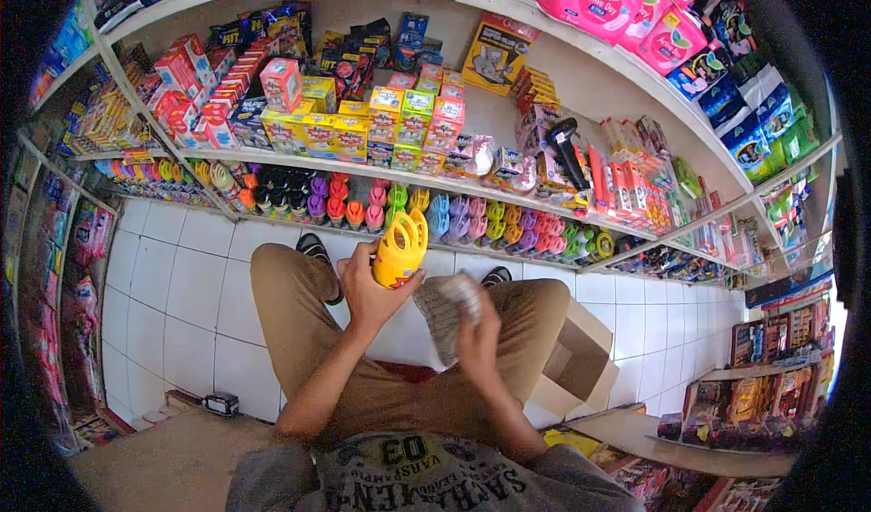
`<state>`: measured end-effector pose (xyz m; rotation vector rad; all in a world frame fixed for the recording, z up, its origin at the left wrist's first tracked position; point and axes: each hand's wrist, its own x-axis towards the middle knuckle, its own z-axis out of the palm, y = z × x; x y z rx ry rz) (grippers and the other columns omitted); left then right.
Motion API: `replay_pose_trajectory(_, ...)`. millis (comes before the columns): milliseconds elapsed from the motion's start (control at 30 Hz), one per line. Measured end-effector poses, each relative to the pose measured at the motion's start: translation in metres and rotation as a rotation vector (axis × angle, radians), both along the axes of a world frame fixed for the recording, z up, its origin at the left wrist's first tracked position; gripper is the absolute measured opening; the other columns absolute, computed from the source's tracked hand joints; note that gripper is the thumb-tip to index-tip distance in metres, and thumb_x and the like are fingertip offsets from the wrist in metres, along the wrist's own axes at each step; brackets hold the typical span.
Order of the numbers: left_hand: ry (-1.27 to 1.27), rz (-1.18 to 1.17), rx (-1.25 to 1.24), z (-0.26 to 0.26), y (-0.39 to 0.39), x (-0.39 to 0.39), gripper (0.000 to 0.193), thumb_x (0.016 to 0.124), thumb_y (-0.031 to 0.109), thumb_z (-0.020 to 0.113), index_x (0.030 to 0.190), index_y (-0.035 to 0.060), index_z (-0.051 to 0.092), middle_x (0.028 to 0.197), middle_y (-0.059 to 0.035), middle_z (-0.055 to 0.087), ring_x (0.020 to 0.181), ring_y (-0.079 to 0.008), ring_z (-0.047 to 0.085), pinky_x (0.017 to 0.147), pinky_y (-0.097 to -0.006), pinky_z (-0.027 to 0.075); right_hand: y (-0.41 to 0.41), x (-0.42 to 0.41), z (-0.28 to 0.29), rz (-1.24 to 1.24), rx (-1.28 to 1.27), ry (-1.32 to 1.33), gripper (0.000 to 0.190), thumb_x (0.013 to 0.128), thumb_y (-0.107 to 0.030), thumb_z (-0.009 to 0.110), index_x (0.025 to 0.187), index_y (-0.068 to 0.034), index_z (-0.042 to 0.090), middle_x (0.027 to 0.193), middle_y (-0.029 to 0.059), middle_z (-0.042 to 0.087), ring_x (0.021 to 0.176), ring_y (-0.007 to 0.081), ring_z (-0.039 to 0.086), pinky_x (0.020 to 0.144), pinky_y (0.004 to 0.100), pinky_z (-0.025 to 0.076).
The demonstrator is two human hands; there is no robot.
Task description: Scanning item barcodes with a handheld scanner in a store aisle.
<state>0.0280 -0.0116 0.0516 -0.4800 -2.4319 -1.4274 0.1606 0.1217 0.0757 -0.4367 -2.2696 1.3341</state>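
My left hand (pixel 367 294) grips a yellow container (pixel 399 267), apparently a spray can, its looped yellow cap pointing up and away from me. The fingers wrap its left side and the thumb lies across its lower end. A grey cloth (pixel 435 311) is bunched in my right hand (pixel 478 332), just right of the container and apart from it. That hand and the cloth's upper part are blurred. Beyond them, on the bottom shelf level, stand rows of containers with coloured caps (pixel 439 221), several with similar looped tops.
An open cardboard box (pixel 592 362) rests on the white tiled floor (pixel 187 301) beside my right knee. Ahead, a shelf edge (pixel 381 170) carries small boxes (pixel 350 138) and a black handheld scanner-like device (pixel 568 151). Pink packs (pixel 592 2) sit higher, at right.
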Motion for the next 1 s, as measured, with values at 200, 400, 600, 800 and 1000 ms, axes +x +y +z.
replay_pose_trajectory(200, -0.560, -0.394, 0.520, -0.023, 0.015, 0.002, 0.049, 0.077, 0.020, 0.084, 0.107, 0.0046, 0.048, 0.095, -0.0103, 0.066, 0.083, -0.0155, 0.066, 0.074, -0.0305, 0.054, 0.008, -0.020, -0.014, -0.298, -0.337, 0.095, 0.035, 0.104, -0.020, 0.048, 0.130, 0.002, 0.054, 0.121, 0.0134, 0.062, 0.109, 0.0201, 0.058, 0.096, 0.0338, 0.044)
replay_pose_trajectory(400, -0.650, -0.202, 0.911, -0.030, 0.006, -0.003, 0.041, 0.089, 0.014, 0.071, 0.121, 0.0040, 0.048, 0.109, -0.0081, 0.061, 0.096, -0.0127, 0.061, 0.079, -0.0282, 0.052, -0.045, -0.030, -0.022, 0.233, 0.073, 0.085, 0.053, 0.094, -0.001, 0.049, 0.147, 0.001, 0.040, 0.157, 0.0219, 0.031, 0.147, 0.0346, 0.029, 0.118, 0.0407, 0.022)
replay_pose_trajectory(600, -0.749, -0.198, 0.896, -0.038, -0.004, -0.009, 0.063, 0.090, 0.019, 0.070, 0.144, 0.0035, 0.040, 0.126, -0.0094, 0.056, 0.106, -0.0145, 0.059, 0.086, -0.0286, 0.050, -0.046, -0.037, -0.005, 0.238, 0.013, 0.134, 0.056, 0.091, 0.004, 0.049, 0.146, 0.001, 0.041, 0.155, 0.0232, 0.034, 0.146, 0.0369, 0.029, 0.119, 0.0419, 0.021)
replay_pose_trajectory(800, -0.765, -0.437, 0.953, -0.052, 0.007, 0.005, 0.063, 0.094, 0.031, 0.068, 0.144, 0.0038, 0.039, 0.134, -0.0094, 0.053, 0.124, -0.0178, 0.051, 0.104, -0.0335, 0.042, -0.031, -0.057, 0.013, 0.193, 0.141, 0.160, 0.059, 0.086, 0.005, 0.050, 0.145, 0.000, 0.044, 0.155, 0.0232, 0.034, 0.145, 0.0412, 0.029, 0.119, 0.0431, 0.021)
replay_pose_trajectory(1000, -0.779, -0.381, 0.903, -0.074, -0.009, -0.012, 0.076, 0.092, 0.048, 0.066, 0.147, 0.0071, 0.034, 0.136, -0.0089, 0.052, 0.119, -0.0204, 0.056, 0.099, -0.0357, 0.048, -0.055, -0.019, 0.015, 0.321, 0.319, 0.064, 0.059, 0.087, 0.004, 0.048, 0.146, 0.000, 0.043, 0.154, 0.0258, 0.033, 0.144, 0.0436, 0.031, 0.118, 0.0440, 0.024)
